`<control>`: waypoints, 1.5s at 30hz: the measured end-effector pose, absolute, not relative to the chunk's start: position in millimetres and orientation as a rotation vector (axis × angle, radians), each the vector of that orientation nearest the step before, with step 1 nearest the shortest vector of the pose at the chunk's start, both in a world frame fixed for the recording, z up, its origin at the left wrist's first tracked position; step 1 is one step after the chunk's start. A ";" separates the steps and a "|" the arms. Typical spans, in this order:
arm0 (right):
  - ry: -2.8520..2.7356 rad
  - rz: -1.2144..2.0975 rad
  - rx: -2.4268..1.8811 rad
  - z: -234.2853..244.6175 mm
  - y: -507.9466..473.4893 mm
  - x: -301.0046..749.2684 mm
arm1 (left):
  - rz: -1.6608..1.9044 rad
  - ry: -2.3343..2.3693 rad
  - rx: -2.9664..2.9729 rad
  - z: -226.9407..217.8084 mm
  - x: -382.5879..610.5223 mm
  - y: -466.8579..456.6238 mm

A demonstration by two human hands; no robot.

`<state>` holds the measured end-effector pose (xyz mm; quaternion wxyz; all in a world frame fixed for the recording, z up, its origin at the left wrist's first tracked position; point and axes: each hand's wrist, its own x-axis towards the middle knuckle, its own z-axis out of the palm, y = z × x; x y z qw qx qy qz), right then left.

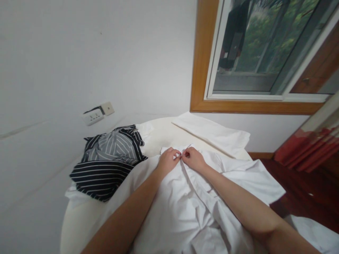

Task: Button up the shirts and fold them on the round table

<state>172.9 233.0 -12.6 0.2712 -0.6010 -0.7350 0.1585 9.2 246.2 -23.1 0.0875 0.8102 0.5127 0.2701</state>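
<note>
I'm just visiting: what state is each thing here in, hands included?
Left hand: fingertips pinched together at the white garment's front edge
Right hand: pinching at the same spot
White garment: spread out, wrinkled
Striped garment: bunched in a loose heap
White cloth near the wall: lying fairly flat
Wall socket: nothing plugged in
Curtain: gathered in folds beside the window

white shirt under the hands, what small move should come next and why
Probably slide the pinch a little lower along the front strip of the white shirt and flatten it there: the left hand and right hand pinch close together near its top, while the cloth farther down lies in creases.
</note>
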 end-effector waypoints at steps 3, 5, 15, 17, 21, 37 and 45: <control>-1.959 0.395 -1.651 -12.6 234.6 173.3 | 0.807 1.515 2.415 -25.0 8.7 247.3; -1.959 0.407 -1.653 -13.8 236.5 174.6 | 0.814 1.505 2.429 -25.8 8.8 247.5; -1.949 0.504 -1.673 -14.5 241.0 180.5 | 0.769 1.621 2.455 -23.8 12.8 242.5; -1.958 0.519 -1.669 -12.1 239.7 180.4 | 0.763 1.626 2.464 -22.9 13.8 241.7; -1.975 0.494 -1.700 -11.5 237.8 177.0 | 0.741 1.640 2.486 -21.8 15.3 241.2; -1.763 0.469 -1.464 -18.3 240.4 174.2 | 0.710 1.638 2.576 -24.8 14.4 242.0; -1.596 0.910 -1.392 -26.8 240.6 170.9 | 0.626 1.599 2.622 -25.8 12.2 244.5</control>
